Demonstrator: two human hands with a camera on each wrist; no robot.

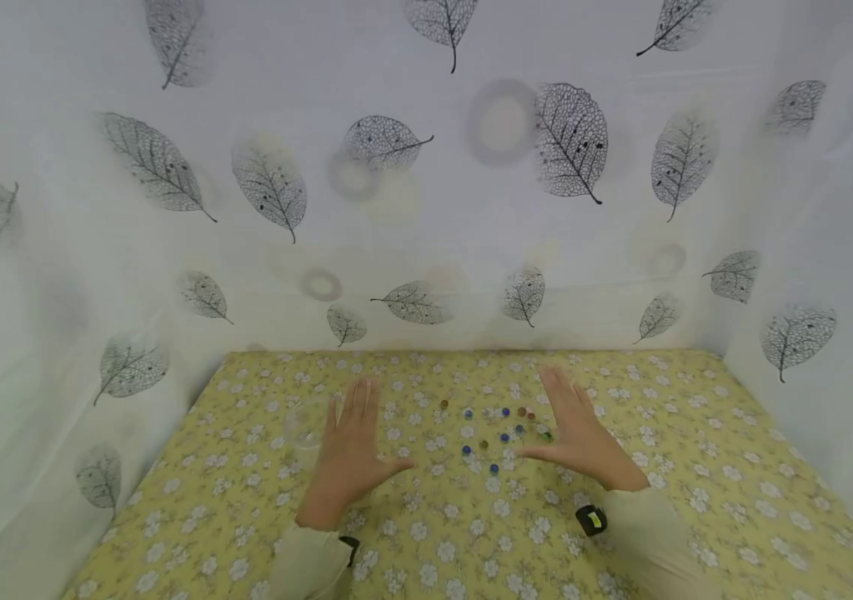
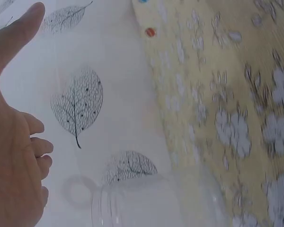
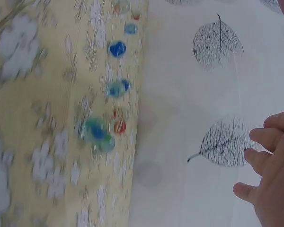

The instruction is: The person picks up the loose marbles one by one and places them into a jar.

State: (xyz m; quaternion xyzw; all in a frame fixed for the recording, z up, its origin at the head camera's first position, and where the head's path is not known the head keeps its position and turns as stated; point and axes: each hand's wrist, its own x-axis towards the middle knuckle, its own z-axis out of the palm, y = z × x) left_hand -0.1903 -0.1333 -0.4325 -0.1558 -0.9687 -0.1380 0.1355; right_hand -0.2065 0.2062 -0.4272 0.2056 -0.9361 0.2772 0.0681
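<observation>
Both hands are held out above the cloth with nothing in them. My left hand (image 1: pixel 351 450) has its fingers straight and its thumb spread inward. Beside it stands a clear plastic jar (image 1: pixel 304 423), partly hidden by that hand; in the left wrist view the jar (image 2: pixel 156 203) shows a ridged neck. My right hand (image 1: pixel 584 433) is spread likewise, its thumb near several glass marbles. Among these are a blue marble (image 1: pixel 494 469), a green marble (image 1: pixel 546 437) and an amber marble (image 1: pixel 444 403). In the right wrist view lies a red-streaked marble (image 3: pixel 119 126).
A yellow flowered cloth (image 1: pixel 434 529) covers the table. White sheeting printed with grey leaves (image 1: pixel 426 208) hangs behind the table and along both sides. The marbles lie loosely scattered between the hands, towards the far half of the cloth.
</observation>
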